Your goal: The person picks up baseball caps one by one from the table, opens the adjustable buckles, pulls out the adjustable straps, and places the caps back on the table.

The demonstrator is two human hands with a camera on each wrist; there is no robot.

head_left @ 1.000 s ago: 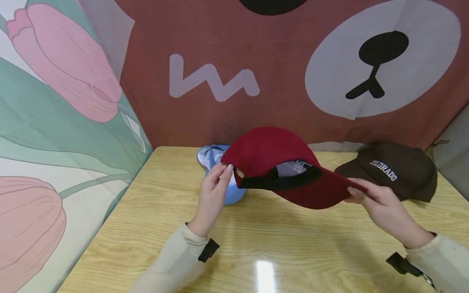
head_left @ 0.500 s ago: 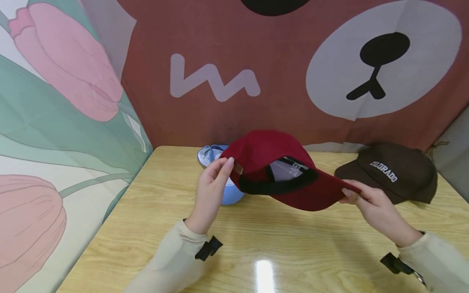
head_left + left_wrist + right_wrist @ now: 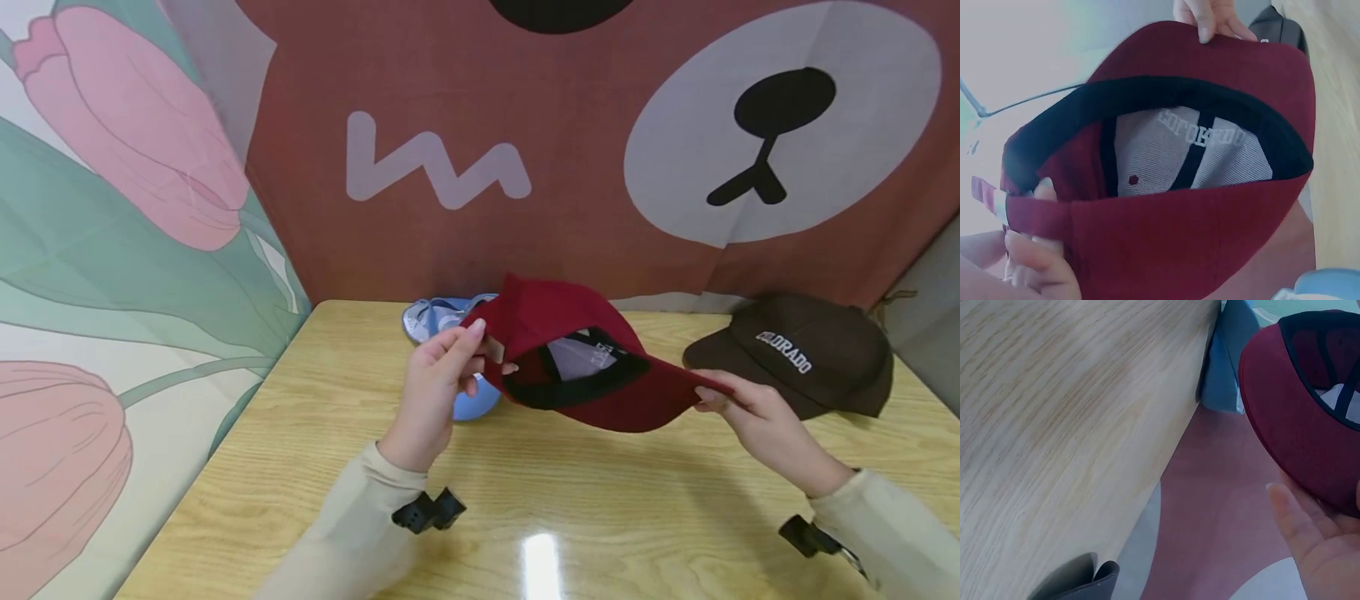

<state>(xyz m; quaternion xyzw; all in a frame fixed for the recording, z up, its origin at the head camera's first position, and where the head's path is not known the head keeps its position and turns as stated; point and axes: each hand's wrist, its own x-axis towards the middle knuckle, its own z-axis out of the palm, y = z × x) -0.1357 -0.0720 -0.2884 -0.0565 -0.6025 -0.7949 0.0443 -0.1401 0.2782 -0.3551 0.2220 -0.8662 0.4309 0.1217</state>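
Note:
A dark red baseball cap (image 3: 562, 312) is held above the table, tilted so its inside and black sweatband show. My left hand (image 3: 435, 383) pinches the back strap near its metal buckle. In the left wrist view, a fingertip of the left hand (image 3: 1041, 262) pokes through the opening behind the strap. The brim (image 3: 1291, 419) is pinched at its edge between thumb and fingers of my right hand (image 3: 757, 417). White lettering shows reversed on the cap's lining (image 3: 1160, 150).
Behind the red cap, a light blue cap (image 3: 476, 402) lies on the wooden table (image 3: 315, 467), partly hidden. A dark brown cap (image 3: 817, 358) lettered COLORADO rests at the back right. Printed cloths (image 3: 450, 242) hang behind and at the left.
The red cap has come slightly lower and its back end has turned. My left fingers have shifted at the strap, and one now reaches through the back opening. The right hand has moved slightly left.

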